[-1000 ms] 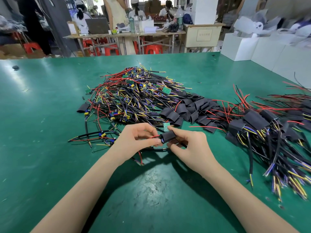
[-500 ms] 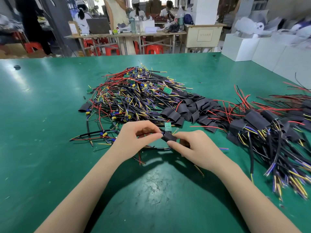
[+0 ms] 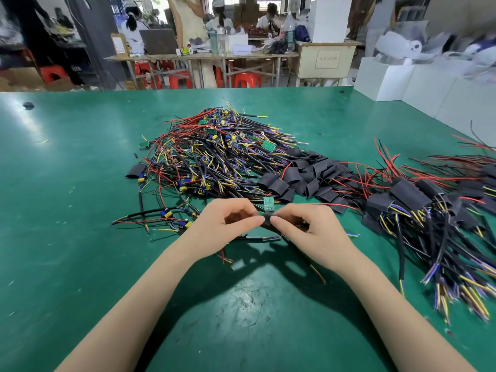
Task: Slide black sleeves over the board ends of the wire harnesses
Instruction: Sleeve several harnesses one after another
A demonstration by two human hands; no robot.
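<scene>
My left hand [image 3: 220, 226] and my right hand [image 3: 311, 232] meet fingertip to fingertip over the green table [image 3: 67, 237], both pinching one black sleeve [image 3: 266, 220]. A small green board [image 3: 269, 204] sticks up out of the sleeve's far end. The harness wires run down under my hands toward me. Behind lies a big pile of unsleeved harnesses [image 3: 214, 154] with green boards and red, yellow and purple wires. Loose black sleeves [image 3: 300, 175] are heaped just right of it. A pile of sleeved harnesses [image 3: 434, 216] spreads out at the right.
White boxes [image 3: 429, 84] stand off the table's right rear corner. One stray black sleeve [image 3: 135, 171] lies at the left of the wire pile. Beyond the table are people at a workbench [image 3: 201, 56] and red stools [image 3: 245, 79].
The sleeve has turned from lying sideways to pointing away from me, and the green board now stands out above it. Both hands have closed in until their fingertips meet on the sleeve.
</scene>
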